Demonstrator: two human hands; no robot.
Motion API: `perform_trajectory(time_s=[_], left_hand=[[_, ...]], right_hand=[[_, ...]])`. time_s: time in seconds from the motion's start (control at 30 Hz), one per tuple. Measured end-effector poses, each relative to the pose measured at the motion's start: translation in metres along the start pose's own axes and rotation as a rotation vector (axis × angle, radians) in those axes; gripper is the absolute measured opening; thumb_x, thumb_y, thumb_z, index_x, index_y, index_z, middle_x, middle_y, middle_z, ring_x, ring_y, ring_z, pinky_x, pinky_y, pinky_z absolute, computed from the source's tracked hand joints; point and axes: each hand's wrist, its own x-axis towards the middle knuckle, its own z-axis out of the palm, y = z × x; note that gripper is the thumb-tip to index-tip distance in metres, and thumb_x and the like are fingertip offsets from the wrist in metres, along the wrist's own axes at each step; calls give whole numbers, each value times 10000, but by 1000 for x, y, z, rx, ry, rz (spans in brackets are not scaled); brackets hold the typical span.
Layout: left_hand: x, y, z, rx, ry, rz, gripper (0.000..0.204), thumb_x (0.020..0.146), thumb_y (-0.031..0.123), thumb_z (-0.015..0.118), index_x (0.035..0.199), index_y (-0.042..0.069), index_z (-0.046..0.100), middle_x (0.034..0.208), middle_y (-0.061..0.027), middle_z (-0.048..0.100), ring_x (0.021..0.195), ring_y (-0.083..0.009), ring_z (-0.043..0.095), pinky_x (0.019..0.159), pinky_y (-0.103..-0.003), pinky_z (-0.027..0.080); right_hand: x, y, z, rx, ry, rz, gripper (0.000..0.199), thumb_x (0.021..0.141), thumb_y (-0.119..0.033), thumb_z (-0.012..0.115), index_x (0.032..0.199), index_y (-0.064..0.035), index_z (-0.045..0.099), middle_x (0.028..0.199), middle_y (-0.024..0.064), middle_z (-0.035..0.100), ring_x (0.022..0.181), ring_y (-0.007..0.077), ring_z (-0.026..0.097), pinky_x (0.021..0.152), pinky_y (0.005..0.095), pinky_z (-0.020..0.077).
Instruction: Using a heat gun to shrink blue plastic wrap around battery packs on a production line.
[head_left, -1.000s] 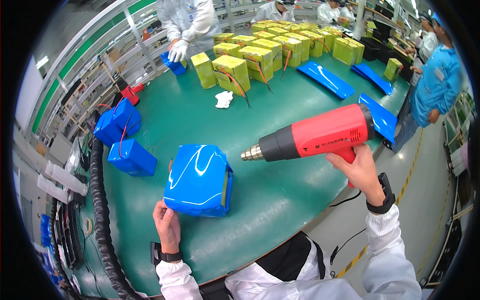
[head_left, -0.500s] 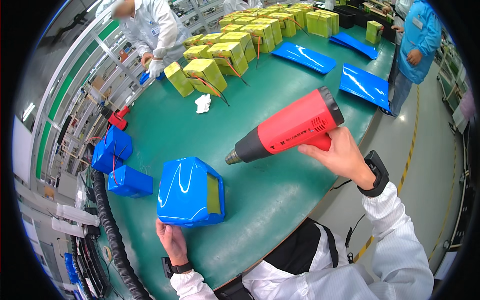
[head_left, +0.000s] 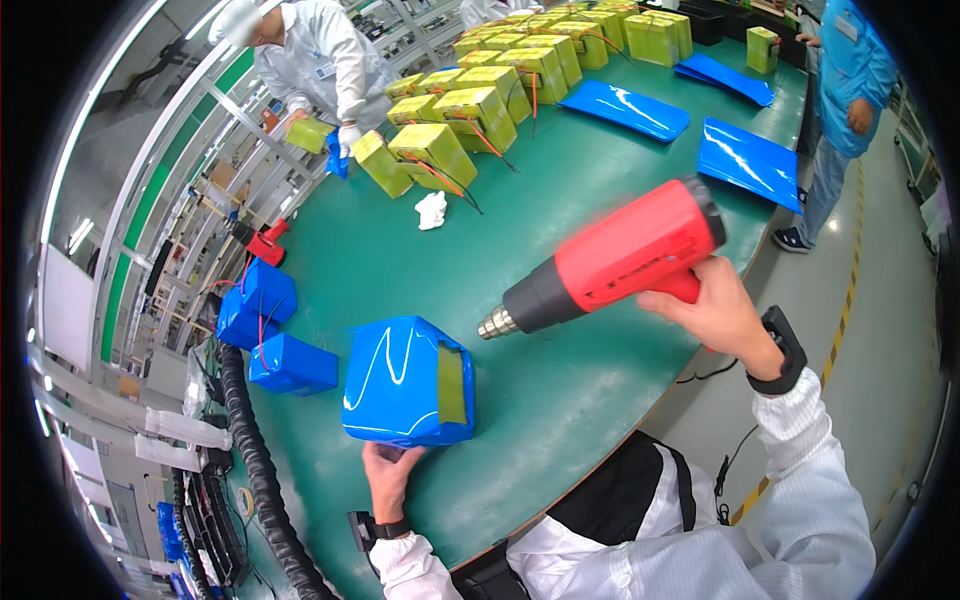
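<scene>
Block wrapped in glossy blue plastic film (head_left: 390,385) sits between seven and eight o'clock from the middle of the view, over the green tabletop (head_left: 580,400); whether it rests there or is slightly raised cannot be told. It will probably handle as a dense, rather heavy piece with a firm core, while the film seems thin, slick and easily creased. The best hold is likely from below or on the broad flat sides, away from the film's edge at three o'clock. The person's bare left hand (head_left: 392,478) touches the block at six o'clock, its fingertips hidden at the lower edge, so how firmly they grip cannot be told. The bare right hand (head_left: 725,315) is clamped round the handle of a red and black heat gun (head_left: 625,255), at two o'clock from the block; its stepped metal nozzle (head_left: 497,323) is near the film but apart from it, and may be hot, so the handle suits better. On the block, white streaks of glare zigzag over the upper face, and a yellow-green patch (head_left: 452,385) shows through a gap in the film at three o'clock
</scene>
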Motion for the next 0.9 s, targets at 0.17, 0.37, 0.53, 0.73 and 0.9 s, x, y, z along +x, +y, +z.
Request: perform_trajectory(time_s=[0.17,0.37,0.53,0.73,0.9], left_hand=[[2,18,14,225,-36,-61,233,783,-15,856,980,-31,734,930,-82,765,800,-119,712,722,-266,558],[-20,20,42,70,-123,-95,248,816,-106,792,1038,-18,724,1028,-69,752,888,-128,704,798,-269,566],[-43,26,76,21,-289,9,403,865,-82,770,1255,-73,668,1284,-141,671,1183,-190,648,1056,-350,524],[-44,31,96,115,-370,-43,500,885,-44,769,1356,-72,600,1364,-149,623,1287,-227,592,1152,-367,444],[-42,44,105,110,-219,49,530,849,71,840,1305,-79,617,1353,-144,634,1251,-227,621,1094,-367,492]], right_hand=[[-17,-10,-29,212,-69,176,388,854,-219,845,1127,14,697,958,93,746,847,190,700,830,340,552],[-37,-34,-40,81,115,-129,425,792,-153,888,1140,-12,689,1044,96,731,945,234,701,879,364,544],[-40,-51,-54,30,136,-83,371,816,-111,867,1125,-9,690,1063,97,727,961,223,700,882,362,544],[-17,-70,-78,-135,101,-181,341,829,-105,833,1112,17,689,999,114,736,919,220,703,874,344,532],[43,-72,-81,-89,-27,-153,424,852,-225,837,1138,39,670,970,115,737,866,186,686,828,335,534]])
